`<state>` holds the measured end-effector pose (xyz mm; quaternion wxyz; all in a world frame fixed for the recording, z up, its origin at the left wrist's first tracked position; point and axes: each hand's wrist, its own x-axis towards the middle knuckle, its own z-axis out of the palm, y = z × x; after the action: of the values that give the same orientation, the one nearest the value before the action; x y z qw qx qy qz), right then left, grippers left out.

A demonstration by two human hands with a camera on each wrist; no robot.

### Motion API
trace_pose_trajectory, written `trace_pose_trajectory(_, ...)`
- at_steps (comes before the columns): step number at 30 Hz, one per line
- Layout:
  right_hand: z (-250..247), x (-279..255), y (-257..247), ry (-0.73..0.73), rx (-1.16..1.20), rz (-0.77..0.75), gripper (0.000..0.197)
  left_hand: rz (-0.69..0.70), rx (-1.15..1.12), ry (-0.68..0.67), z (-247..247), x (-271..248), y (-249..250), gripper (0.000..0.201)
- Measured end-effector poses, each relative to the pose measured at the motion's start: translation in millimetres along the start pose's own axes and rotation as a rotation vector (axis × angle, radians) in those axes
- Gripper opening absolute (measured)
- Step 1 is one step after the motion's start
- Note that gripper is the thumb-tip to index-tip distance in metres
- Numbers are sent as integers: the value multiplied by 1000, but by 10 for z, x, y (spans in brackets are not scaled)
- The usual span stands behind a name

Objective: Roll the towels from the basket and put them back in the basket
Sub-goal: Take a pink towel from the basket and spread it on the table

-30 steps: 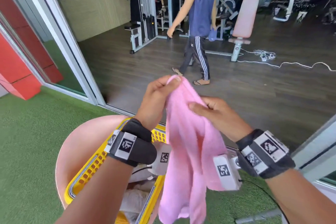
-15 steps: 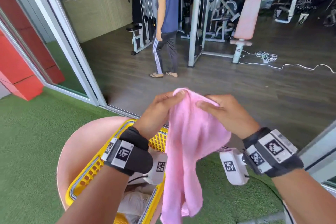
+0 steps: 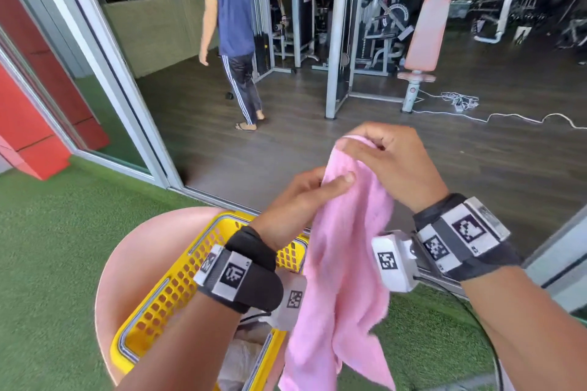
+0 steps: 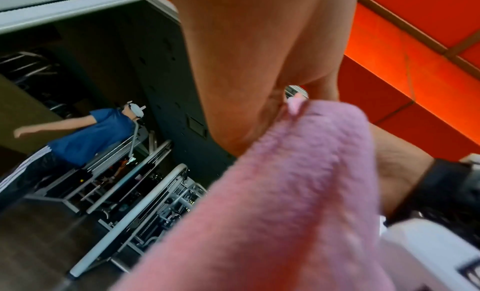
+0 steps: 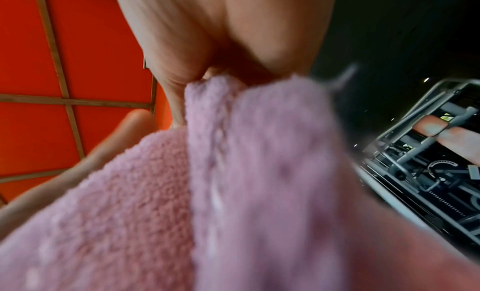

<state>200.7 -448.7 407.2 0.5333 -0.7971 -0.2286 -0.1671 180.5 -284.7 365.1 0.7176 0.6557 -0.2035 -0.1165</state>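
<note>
Clearly the pink towel (image 3: 343, 251) was soft, light and limp: it hung in loose folds above the yellow basket (image 3: 165, 292), which sat on a round pink stool (image 3: 133, 251). The right hand (image 3: 390, 165) pinched its top edge; the left hand (image 3: 305, 197) gripped a fold just below. Judged from this, taking 2 corners of 1 edge would spread it flat for rolling, and it would not slip.
</note>
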Motion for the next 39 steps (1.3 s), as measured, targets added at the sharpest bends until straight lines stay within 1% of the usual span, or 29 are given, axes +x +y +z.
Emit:
trace_pose_trajectory(2,47,28,17,-26,-6,16,19,76,-48,101,-34,84,34,43)
trace_pose_trajectory(4,59,-34,110,-97,-31,80,36,140,-191,170,-165,135,114,48)
trace_pose_trajectory(5,54,-83,143,-140,-50,96,43,139,-256,210,-236,144,133,45)
trace_pose_trajectory(6,33,-122,155,-163,-57,99,47,130,-272,230,-284,138,117,41)
trace_pose_trajectory(7,11,-139,136,-161,-46,97,45,122,-239,206,-291,118,94,38)
trace_pose_trajectory(8,-20,-128,100,-126,-16,93,37,114,-161,157,-254,88,66,34)
trace_pose_trajectory(10,-56,-56,7,-6,71,75,16,91,28,24,-111,26,30,19)
trace_pose_trajectory(11,-44,-23,-38,36,96,58,12,90,84,-21,-45,16,43,18)
trace_pose_trajectory(12,-4,-14,-54,63,117,52,12,99,95,-14,-11,22,57,23)
trace_pose_trajectory(14,99,-80,31,83,150,95,17,141,13,93,-33,64,97,32)
trace_pose_trajectory(16,198,-218,161,26,208,148,29,180,-99,233,-102,92,115,35)
trace_pose_trajectory(17,229,-263,208,2,244,156,29,193,-86,262,-122,93,105,34)
trace_pose_trajectory(18,232,-270,229,12,276,155,24,198,-28,262,-124,84,93,34)
trace_pose_trajectory(20,184,-199,199,81,297,120,12,185,126,205,-91,41,36,38)
trace_pose_trajectory(21,157,-148,164,100,288,96,12,161,186,169,-67,13,3,41)
trace_pose_trajectory(23,112,-69,109,88,270,71,12,118,202,129,-43,-27,-63,47)
trace_pose_trajectory(24,106,-47,90,63,258,67,10,123,173,140,-32,-40,-72,47)
trace_pose_trajectory(27,169,-31,50,-48,188,67,6,182,97,244,9,-29,-20,26)
trace_pose_trajectory(30,227,-28,46,-104,127,42,11,191,81,303,23,23,12,32)
trace_pose_trajectory(33,266,-55,83,-74,119,49,13,185,74,354,1,49,49,39)
trace_pose_trajectory(34,292,-71,109,-52,123,58,14,199,97,385,-10,71,77,39)
trace_pose_trajectory(36,363,-140,196,-22,137,81,18,247,193,456,-43,117,159,36)
trace_pose_trajectory(37,402,-201,266,-12,128,90,22,275,252,505,-89,149,212,35)
trace_pose_trajectory(39,453,-377,454,-5,83,114,29,318,364,618,-262,227,329,40)
